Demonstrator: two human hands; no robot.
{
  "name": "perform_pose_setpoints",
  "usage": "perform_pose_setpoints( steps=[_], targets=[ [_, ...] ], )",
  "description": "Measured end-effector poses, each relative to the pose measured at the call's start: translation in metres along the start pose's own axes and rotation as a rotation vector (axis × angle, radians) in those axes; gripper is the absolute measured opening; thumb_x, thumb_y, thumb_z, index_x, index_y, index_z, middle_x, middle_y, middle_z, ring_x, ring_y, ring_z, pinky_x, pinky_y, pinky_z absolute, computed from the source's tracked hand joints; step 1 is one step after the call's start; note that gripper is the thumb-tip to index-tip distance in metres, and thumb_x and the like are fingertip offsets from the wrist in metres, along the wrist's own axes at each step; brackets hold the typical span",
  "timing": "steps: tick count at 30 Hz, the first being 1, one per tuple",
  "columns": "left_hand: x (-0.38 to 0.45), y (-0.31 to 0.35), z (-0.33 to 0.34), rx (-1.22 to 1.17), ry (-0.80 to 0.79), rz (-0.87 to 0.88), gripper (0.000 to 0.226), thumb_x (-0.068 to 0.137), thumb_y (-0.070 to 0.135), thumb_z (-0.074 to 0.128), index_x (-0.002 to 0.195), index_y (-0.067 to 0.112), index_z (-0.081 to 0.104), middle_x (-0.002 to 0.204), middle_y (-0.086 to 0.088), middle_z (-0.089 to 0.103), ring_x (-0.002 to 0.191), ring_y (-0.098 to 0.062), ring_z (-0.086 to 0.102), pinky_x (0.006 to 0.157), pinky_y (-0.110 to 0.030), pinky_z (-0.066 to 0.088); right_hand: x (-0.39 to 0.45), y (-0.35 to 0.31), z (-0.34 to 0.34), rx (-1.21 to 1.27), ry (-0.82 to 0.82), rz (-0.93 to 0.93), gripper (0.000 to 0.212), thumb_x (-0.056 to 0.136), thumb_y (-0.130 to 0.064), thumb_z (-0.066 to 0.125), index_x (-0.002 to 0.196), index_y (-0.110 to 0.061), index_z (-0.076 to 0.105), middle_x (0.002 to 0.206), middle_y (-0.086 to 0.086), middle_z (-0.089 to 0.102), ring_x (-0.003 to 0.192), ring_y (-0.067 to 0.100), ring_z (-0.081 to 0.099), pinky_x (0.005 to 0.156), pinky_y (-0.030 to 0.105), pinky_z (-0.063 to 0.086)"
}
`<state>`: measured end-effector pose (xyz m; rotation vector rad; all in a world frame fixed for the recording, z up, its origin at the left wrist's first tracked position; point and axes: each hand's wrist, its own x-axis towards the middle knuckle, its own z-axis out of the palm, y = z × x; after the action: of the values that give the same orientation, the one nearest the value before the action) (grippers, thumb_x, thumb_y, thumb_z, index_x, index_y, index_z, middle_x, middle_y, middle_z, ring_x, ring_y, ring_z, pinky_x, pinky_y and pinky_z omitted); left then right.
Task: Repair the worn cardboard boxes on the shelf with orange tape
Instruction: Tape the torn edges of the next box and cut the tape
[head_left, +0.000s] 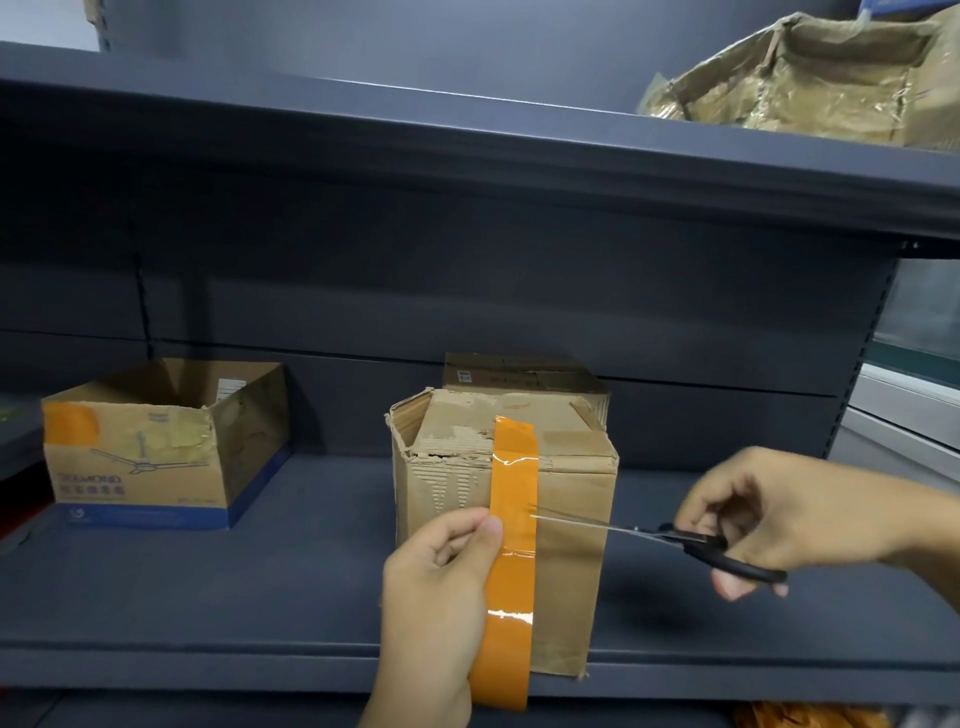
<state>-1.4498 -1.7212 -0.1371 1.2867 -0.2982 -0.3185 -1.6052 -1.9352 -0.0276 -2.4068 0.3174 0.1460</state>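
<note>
Orange tape strip (511, 525) vertical down box (519, 499) front, scissors (670, 540) crosswise.

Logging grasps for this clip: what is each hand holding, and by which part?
Left hand pinches the orange tape strip at its left edge, mid-length. Right hand grips the scissors by the black handles.

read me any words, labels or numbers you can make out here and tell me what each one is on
"DIAMOND", blurred and likely: front of the left box.
Line under it: too blurred.
White label inside the left box: too small.
Label on the back box: too small.
Taped box, tape, scissors: none.
</note>
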Motion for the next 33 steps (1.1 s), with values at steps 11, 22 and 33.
perform_pose_setpoints(
  steps=[11, 22, 33],
  targets=[
    [0.001, 0.000, 0.001, 0.006, -0.005, 0.010, 0.012, 0.088, 0.023, 0.072, 0.078, 0.027, 0.077, 0.077, 0.006, 0.076, 0.086, -0.023, 0.073, 0.083, -0.049, 0.059, 0.007, -0.009, -0.017, -0.047, -0.053, 0.106, 0.049, 0.055, -0.046, 0.095, 0.089, -0.015, 0.079, 0.076, 0.003, 0.072, 0.061, 0.012, 0.061, 0.056, 0.026, 0.054],
    [-0.002, 0.005, 0.002, 0.020, -0.003, 0.012, 0.012, 0.089, 0.021, 0.072, 0.078, 0.023, 0.076, 0.073, 0.003, 0.075, 0.086, -0.027, 0.071, 0.085, -0.052, 0.058, 0.030, -0.028, -0.011, -0.064, -0.064, 0.054, 0.037, 0.059, -0.043, 0.089, 0.087, -0.019, 0.081, 0.075, -0.001, 0.073, 0.065, 0.014, 0.058, 0.050, 0.024, 0.048],
    [-0.003, 0.005, 0.002, -0.002, -0.018, -0.005, 0.008, 0.090, 0.024, 0.070, 0.086, 0.025, 0.076, 0.075, 0.008, 0.076, 0.085, -0.022, 0.073, 0.078, -0.043, 0.060, 0.037, -0.026, -0.009, -0.074, -0.052, 0.067, 0.036, 0.060, -0.042, 0.088, 0.087, -0.018, 0.081, 0.072, -0.002, 0.071, 0.058, 0.008, 0.054, 0.046, 0.022, 0.044]
  ],
)
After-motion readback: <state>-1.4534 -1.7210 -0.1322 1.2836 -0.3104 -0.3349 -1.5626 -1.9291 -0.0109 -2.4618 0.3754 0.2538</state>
